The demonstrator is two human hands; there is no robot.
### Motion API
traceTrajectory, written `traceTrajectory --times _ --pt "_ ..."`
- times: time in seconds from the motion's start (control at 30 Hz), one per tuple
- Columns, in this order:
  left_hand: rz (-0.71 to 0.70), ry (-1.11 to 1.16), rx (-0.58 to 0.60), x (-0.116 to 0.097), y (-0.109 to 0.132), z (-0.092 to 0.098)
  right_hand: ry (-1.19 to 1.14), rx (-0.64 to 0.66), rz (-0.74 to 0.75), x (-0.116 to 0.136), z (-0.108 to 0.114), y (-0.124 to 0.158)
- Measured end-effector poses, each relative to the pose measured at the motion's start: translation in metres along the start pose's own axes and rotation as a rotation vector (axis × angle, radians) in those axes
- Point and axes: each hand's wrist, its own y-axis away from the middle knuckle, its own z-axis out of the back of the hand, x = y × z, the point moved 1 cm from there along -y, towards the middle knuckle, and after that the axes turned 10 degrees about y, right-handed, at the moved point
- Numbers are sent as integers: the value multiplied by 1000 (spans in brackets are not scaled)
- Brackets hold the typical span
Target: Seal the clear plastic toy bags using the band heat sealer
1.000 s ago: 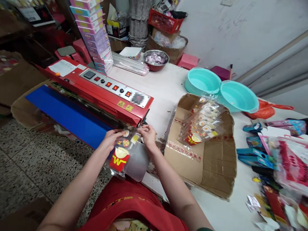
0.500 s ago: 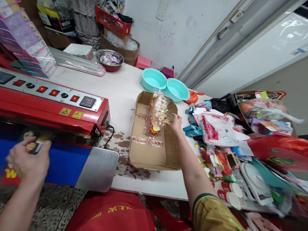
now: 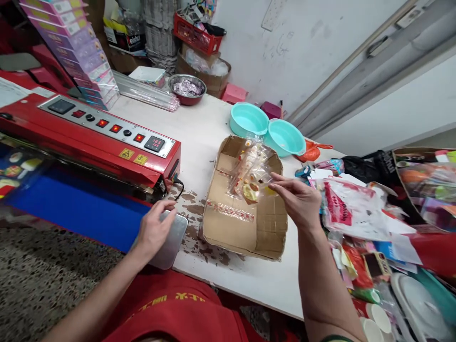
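My right hand pinches the edge of a clear plastic packet with small food-shaped pieces inside. It holds the packet above a shallow cardboard box, where similar packets lie in a pile at the far end. Over the metal plate at the end of the blue belt is my left hand, its fingers loosely bent and apart, with nothing seen in them. Another packet rests on the belt at the far left, beside the red sealing machine.
Two turquoise basins stand behind the box. A metal bowl of small sachets and a tall stack of boxes are farther back. Bags, cups and packaging crowd the right side, including a white plastic bag.
My left hand has left the packet on the belt and moved right to the metal plate. My right hand has lifted a packet from over the box. The view has shifted left.
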Motion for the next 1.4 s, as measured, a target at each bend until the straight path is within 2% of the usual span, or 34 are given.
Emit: traceTrajectory --times 0.07,0.13,0.23,0.3,0.4,0.47,0.6,0.7,0.77,0.83,0.97,1.07,1.17,1.23,1.3,1.4 --pt "0 154 73 -29 -9 -14 -22 24 85 42 2 5" --pt "-4 359 168 -55 -20 -22 -89 113 128 73 -6 11" --pt "72 630 298 -77 -33 -23 -230 323 121 97 -36 22" --pt "190 721 287 -78 -38 -17 -321 442 81 100 -64 29" --pt "377 778 149 -61 -38 -6 -446 524 -23 95 -105 40" --pt "450 802 38 -42 -35 -2 -511 540 -115 89 -130 48" --pt "421 796 -229 3 -32 -6 -544 553 -307 76 -173 68" --pt "379 723 -351 34 -35 -10 -536 545 -400 67 -201 81" --pt "425 736 -373 46 -39 -7 -534 546 -433 63 -217 86" --pt "533 775 -356 53 -42 2 -536 536 -457 60 -230 89" --pt "743 752 -204 59 -43 34 -600 492 -537 59 -253 86" --pt "760 718 -168 64 -43 58 -657 496 -591 63 -276 84" --pt "731 706 -254 68 -47 72 -685 493 -611 74 -300 86" --pt "708 689 -334 70 -52 79 -679 428 -594 81 -307 88" --pt "669 649 -436 74 -59 91 -592 323 -514 78 -298 85" --pt "549 433 -598 86 -71 121 -310 130 -333 44 -255 67"
